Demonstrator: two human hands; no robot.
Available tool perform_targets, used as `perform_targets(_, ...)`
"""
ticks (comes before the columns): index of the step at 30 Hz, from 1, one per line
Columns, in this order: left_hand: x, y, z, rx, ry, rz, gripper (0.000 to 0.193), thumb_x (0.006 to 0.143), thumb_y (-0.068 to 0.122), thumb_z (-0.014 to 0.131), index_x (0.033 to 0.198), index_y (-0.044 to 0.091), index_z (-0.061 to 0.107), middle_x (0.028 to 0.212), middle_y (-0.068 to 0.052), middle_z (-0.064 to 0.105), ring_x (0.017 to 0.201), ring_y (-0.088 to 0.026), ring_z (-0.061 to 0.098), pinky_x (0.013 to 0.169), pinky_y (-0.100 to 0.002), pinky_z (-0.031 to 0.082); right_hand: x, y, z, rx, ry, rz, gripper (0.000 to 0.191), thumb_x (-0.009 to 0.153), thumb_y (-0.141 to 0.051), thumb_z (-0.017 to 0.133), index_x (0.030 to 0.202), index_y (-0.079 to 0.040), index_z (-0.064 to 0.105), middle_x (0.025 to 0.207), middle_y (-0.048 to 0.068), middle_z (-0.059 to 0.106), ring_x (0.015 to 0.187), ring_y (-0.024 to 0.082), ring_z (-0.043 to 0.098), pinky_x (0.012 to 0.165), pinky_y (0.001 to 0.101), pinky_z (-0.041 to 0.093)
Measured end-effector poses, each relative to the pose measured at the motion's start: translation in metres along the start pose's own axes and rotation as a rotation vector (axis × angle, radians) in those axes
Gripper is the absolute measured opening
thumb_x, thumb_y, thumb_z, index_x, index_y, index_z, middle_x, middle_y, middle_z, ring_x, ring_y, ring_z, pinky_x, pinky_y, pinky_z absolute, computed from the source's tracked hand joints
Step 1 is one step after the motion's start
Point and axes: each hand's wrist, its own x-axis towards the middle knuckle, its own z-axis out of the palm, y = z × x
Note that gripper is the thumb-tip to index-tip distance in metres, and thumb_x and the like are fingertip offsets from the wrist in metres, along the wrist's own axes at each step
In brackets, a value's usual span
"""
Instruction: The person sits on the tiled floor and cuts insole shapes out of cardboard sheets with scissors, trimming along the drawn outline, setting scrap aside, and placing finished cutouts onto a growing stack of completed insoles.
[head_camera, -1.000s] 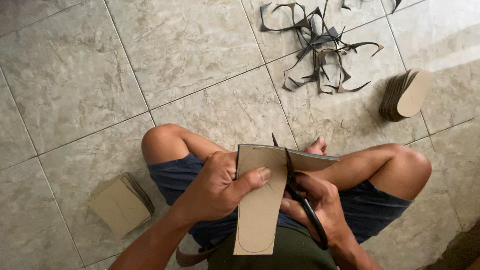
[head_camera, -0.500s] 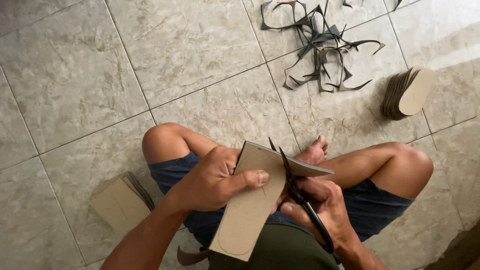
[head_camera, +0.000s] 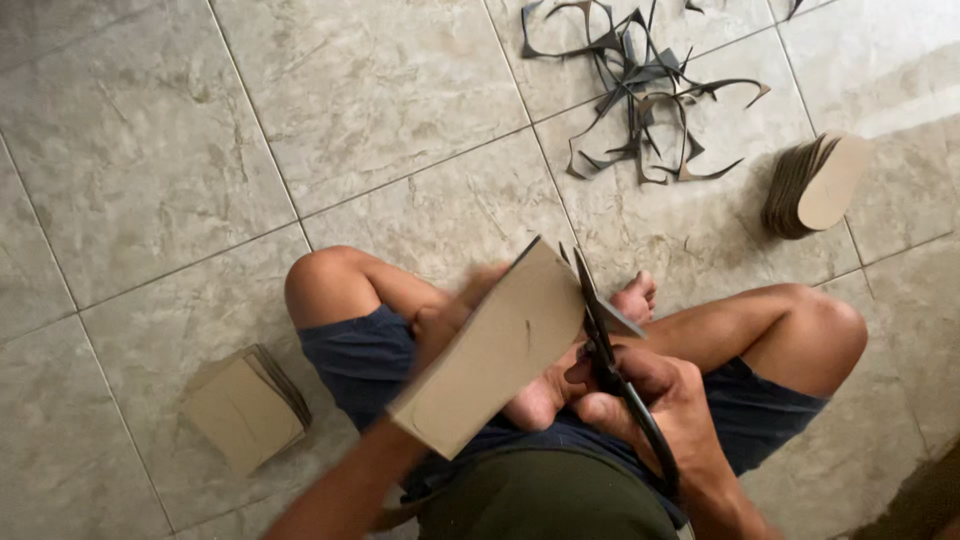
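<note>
Sheet (head_camera: 500, 350): matt tan board, looks like cardboard or fibreboard, smooth face, dark edge. Scissors (head_camera: 610, 360): dark metal blades, black handles, dull finish. Floor (head_camera: 380, 90): polished stone-look tile, grey-beige veining, slight sheen, thin grout lines. Offcuts (head_camera: 650, 90): same board, dark side up, curled strips. Cut stack (head_camera: 815, 185) and blank stack (head_camera: 245, 405): matt tan board. Shorts (head_camera: 365, 365): navy cloth, matt.

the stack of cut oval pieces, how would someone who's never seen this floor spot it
Start at the tangle of dark offcut strips on the tiled floor ahead of the seated person. Just right of it, beyond the person's right knee, lies the stack of cut oval pieces. Its rounded outline sets it apart from the square-cornered cardboard stack on the other side.
</note>
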Motion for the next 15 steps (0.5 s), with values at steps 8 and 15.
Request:
perform_targets(8, -0.012, -0.052, 0.063, -0.606, 0.57, -0.158, 0.021, 0.097, 0.018, 0.063, 0.111, 0.002, 0.067, 0.1, -0.012, 0.071, 0.094, -0.021, 0.066, 0.085, -0.035, 0.053, -0.001, 0.012, 0.015, -0.021, 0.04, -0.074, 0.068, 0.076, -0.053, 0.085, 0.11, 0.005, 0.077, 0.084, 0.004, 0.065, 0.075, 0.011, 0.056, 0.063, 0.0261, 0.047)
perform_targets(15, -0.027, -0.043, 0.061, 0.08, 0.527, 0.051, 0.033, 0.103, 0.029, 0.06, 0.108, -0.002, 0.068, 0.096, -0.004, 0.069, 0.092, -0.016, 0.062, 0.088, -0.031, 0.049, 0.004, 0.004, 0.027, 0.183, -0.018, -0.142, 0.08, 0.078, -0.064, 0.079, 0.116, 0.004, 0.063, 0.095, 0.003, 0.068, 0.085, 0.01, 0.063, 0.071, 0.0264, 0.052)
